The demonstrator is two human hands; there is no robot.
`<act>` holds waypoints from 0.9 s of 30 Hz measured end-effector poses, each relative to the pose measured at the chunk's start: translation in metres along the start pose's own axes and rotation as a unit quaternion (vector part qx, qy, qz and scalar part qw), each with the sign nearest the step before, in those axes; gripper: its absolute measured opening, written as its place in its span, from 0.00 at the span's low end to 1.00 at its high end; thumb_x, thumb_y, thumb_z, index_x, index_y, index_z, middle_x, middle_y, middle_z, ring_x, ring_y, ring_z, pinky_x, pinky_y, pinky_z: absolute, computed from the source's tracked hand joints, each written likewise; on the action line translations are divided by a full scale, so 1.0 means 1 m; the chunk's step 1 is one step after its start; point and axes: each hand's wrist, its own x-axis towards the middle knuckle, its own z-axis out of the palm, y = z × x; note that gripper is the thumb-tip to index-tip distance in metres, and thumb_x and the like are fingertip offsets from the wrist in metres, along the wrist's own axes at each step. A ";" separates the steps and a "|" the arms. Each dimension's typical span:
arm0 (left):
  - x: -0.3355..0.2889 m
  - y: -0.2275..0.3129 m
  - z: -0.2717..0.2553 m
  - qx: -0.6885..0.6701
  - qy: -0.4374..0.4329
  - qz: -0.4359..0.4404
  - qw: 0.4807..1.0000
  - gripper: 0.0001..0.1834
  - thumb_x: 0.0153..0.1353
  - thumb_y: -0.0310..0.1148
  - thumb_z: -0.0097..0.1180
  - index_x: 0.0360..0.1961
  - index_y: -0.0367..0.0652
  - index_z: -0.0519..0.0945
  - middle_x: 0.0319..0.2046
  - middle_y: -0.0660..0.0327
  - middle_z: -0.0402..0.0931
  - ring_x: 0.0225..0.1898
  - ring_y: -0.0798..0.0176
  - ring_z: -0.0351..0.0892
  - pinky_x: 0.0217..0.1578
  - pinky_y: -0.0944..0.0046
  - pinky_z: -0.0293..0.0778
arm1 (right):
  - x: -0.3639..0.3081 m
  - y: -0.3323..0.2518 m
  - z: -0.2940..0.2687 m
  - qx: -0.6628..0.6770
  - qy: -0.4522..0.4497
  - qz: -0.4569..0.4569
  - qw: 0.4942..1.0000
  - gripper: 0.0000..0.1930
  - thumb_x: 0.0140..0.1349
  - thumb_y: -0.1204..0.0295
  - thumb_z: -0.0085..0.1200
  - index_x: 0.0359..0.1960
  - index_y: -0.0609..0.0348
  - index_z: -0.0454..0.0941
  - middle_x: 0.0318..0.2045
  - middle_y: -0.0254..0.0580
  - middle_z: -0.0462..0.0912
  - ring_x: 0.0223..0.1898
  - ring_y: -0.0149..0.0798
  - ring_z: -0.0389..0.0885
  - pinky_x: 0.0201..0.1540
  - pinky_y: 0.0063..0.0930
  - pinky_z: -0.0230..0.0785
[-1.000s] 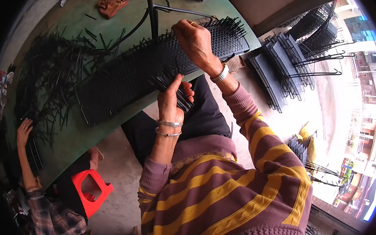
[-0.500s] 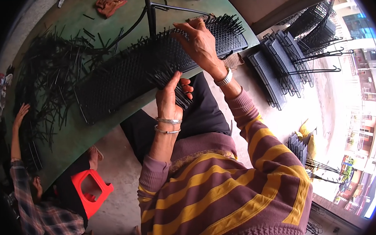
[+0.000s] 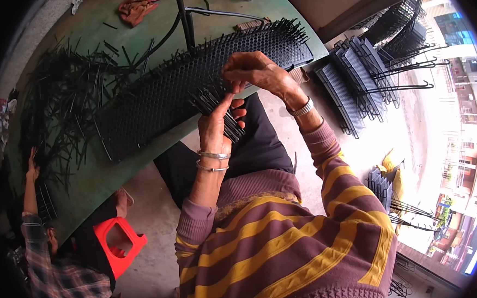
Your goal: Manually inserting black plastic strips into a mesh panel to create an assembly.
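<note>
My left hand (image 3: pixel 214 130) is closed around a bundle of thin black strips (image 3: pixel 207 100) whose ends fan out beyond the thumb. Just above those ends, my right hand (image 3: pixel 263 72) is bent down with its fingers pinched together. Whatever it grips, if anything, is too small to make out. Behind both hands lies a long black perforated panel (image 3: pixel 148 102), slanting across the near part of the table. Short black strips stand up along its far edge, thickest at the right end.
A heap of loose black strips (image 3: pixel 66 99) covers the left of the green table (image 3: pixel 95 179). A black metal stand (image 3: pixel 186 26) rises behind the panel. A co-worker's hand (image 3: pixel 33 164) reaches the heap, near a red stool (image 3: pixel 121 246). Black racks (image 3: pixel 349 87) stand at right.
My right hand has come down from the panel's far edge to the bundle's tips, its fingers drawing together. My left hand stays about in place. The co-worker's hand has moved slightly down.
</note>
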 end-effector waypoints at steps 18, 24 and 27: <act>0.005 -0.011 0.006 -0.090 -0.038 -0.059 0.993 0.13 0.63 0.43 0.57 0.43 0.48 0.76 0.21 0.68 0.69 0.21 0.71 0.70 0.27 0.60 0.76 | 0.049 -0.003 -0.026 -0.250 0.267 -0.280 0.888 0.04 0.63 0.79 0.49 0.35 0.64 0.77 0.25 0.40 0.84 0.30 0.31 0.84 0.33 0.21 0.73; 0.003 -0.009 0.008 -0.090 -0.049 -0.057 0.993 0.15 0.65 0.43 0.55 0.45 0.45 0.72 0.19 0.70 0.64 0.20 0.72 0.65 0.25 0.62 0.72 | 0.051 -0.006 -0.033 -0.255 0.222 -0.287 0.896 0.04 0.63 0.79 0.49 0.35 0.64 0.76 0.26 0.40 0.84 0.31 0.32 0.85 0.33 0.22 0.74; 0.003 -0.009 0.008 -0.084 -0.071 -0.048 0.993 0.14 0.65 0.43 0.54 0.43 0.45 0.73 0.19 0.70 0.64 0.20 0.72 0.64 0.24 0.63 0.71 | 0.052 -0.010 -0.035 -0.274 0.187 -0.300 0.894 0.04 0.63 0.79 0.49 0.35 0.64 0.76 0.26 0.40 0.84 0.31 0.32 0.85 0.34 0.23 0.74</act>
